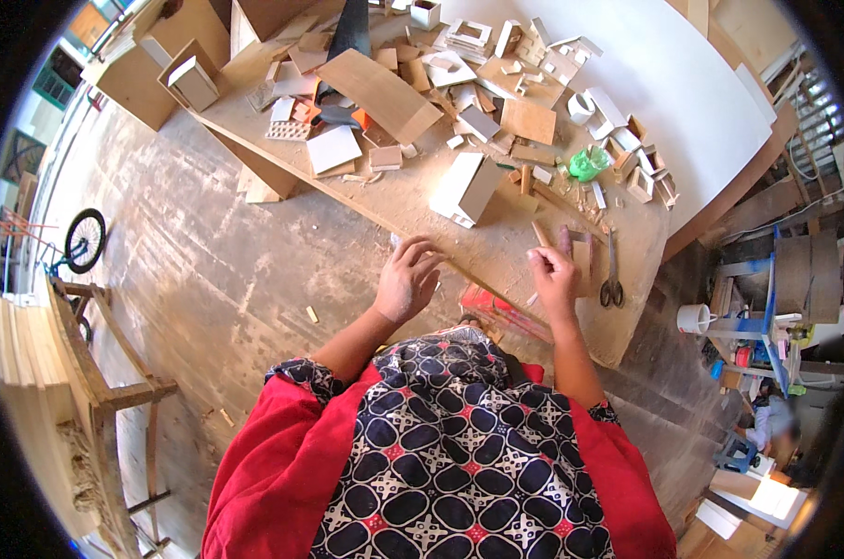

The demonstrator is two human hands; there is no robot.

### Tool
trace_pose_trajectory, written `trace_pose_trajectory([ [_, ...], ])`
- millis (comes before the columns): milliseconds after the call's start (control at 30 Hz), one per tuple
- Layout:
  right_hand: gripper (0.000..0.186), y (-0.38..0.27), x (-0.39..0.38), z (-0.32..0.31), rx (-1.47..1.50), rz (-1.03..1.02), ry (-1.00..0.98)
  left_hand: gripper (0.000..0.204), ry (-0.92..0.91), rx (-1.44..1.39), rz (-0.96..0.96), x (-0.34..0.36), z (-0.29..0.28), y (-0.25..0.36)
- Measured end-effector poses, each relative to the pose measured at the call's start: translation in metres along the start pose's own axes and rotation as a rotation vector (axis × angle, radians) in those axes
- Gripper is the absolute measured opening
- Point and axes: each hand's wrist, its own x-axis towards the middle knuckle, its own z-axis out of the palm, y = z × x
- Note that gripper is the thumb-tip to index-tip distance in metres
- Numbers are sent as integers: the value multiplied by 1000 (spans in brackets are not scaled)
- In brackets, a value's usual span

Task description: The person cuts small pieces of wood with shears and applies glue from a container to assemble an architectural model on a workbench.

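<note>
My right hand [554,278] is closed in a pinch over the near part of the table. A short, thin wooden stick [540,233] points up and away from its fingertips. Off the table's near edge, my left hand [410,278] hangs with its fingers loosely bent and slightly apart, and I see nothing held in it. Between and beyond both hands stands a small white model house [469,189] with a pitched roof. To the right of my right hand lie dark-handled scissors [612,291], blades pointing away, beside a small wooden frame-like piece [581,253].
The wooden worktable [366,207] bears scattered offcuts, a handsaw [340,114] with an orange and grey handle, a green plastic cup [589,163] and several small model buildings [562,58]. A wooden stand [124,396] is at left. A blue-framed shelf [774,307] and another person [771,424] are at right.
</note>
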Motion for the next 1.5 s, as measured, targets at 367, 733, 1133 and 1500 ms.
trace_pose_trajectory([
  [367, 15, 45, 52, -83, -179, 149, 183, 16, -74, -21, 5, -8, 6, 21],
  [733, 13, 20, 75, -72, -194, -65, -164, 8, -118, -24, -153, -17, 10, 37],
  [1133, 19, 6, 81, -59, -438, -151, -173, 10, -137, -26, -149, -8, 16, 49],
  [1500, 16, -5, 23, -41, -546, -137, -222, 8, -127, -123, -74, 22, 10, 61],
])
